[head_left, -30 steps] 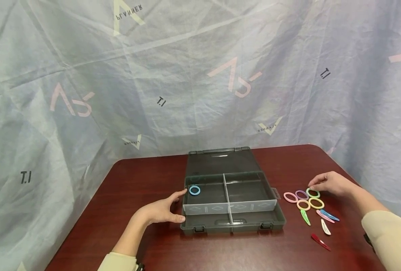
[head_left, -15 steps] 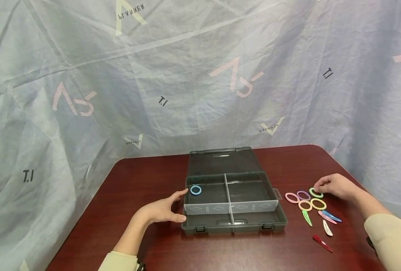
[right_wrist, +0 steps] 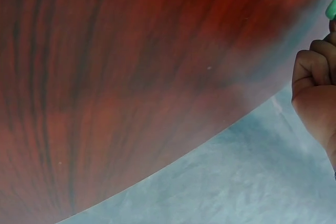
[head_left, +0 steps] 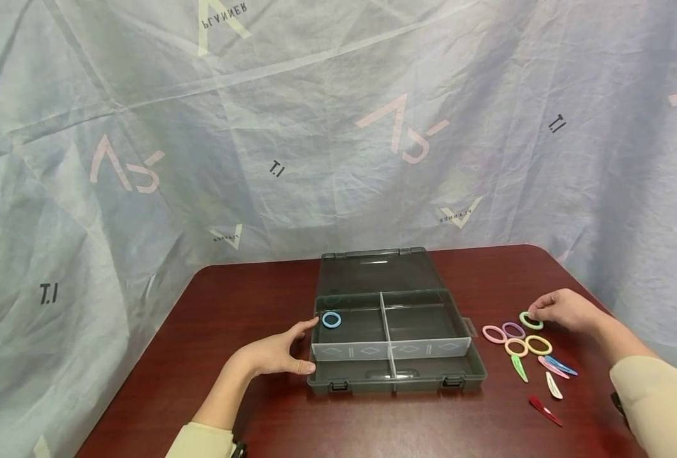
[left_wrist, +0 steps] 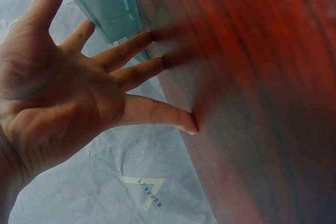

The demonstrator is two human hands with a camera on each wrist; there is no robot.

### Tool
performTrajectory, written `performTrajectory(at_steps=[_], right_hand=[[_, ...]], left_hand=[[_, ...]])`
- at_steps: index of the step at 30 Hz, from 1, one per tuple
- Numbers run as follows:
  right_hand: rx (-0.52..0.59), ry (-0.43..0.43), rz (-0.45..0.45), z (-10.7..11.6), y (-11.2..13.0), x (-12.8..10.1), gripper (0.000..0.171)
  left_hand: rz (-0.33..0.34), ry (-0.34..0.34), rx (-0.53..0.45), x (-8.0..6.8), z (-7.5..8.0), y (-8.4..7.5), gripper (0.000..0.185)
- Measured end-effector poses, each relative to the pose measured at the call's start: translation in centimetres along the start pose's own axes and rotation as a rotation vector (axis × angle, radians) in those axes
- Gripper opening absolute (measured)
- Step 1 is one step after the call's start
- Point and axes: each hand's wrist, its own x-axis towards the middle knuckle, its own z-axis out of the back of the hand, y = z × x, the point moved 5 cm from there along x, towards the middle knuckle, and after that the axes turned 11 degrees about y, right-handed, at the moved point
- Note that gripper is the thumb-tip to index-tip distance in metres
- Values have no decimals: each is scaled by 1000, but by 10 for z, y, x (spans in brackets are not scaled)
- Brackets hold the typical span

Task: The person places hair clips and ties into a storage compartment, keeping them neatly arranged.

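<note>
My right hand (head_left: 567,310) pinches a light green hair tie (head_left: 524,323) between thumb and fingers, at the far side of a group of hair ties. In the right wrist view its fingers are curled, with a bit of green at the fingertips. My left hand (head_left: 269,355) has its fingers spread, thumb and index fingertip right at the left wall of a grey see-through organizer box (head_left: 396,385). The box's lid lies back, and dividers split it into several compartments. One blue hair tie (head_left: 331,326) sits in the back left compartment.
Pink (head_left: 489,339), purple (head_left: 513,336), peach (head_left: 516,353) and yellow (head_left: 538,352) hair ties lie right of the box. Nearer are green (head_left: 519,369), blue (head_left: 564,367), pink (head_left: 552,367), white (head_left: 553,385) and red snap clips (head_left: 545,411). A printed cloth (head_left: 338,159) hangs behind the table.
My right fingers have come together on the light green hair tie, which has shifted slightly away from the peach and yellow ones. The left hand keeps its place at the box.
</note>
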Motion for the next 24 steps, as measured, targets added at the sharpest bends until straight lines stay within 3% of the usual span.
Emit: performTrajectory(at_steps=[14,24], right_hand=[[8,-10,-7,16,21,13,28],[-14,-25,36,23,56,35,29]], left_hand=[[1,-1,25,2,1,0,96],[12,-8,30,0,1,0,95]])
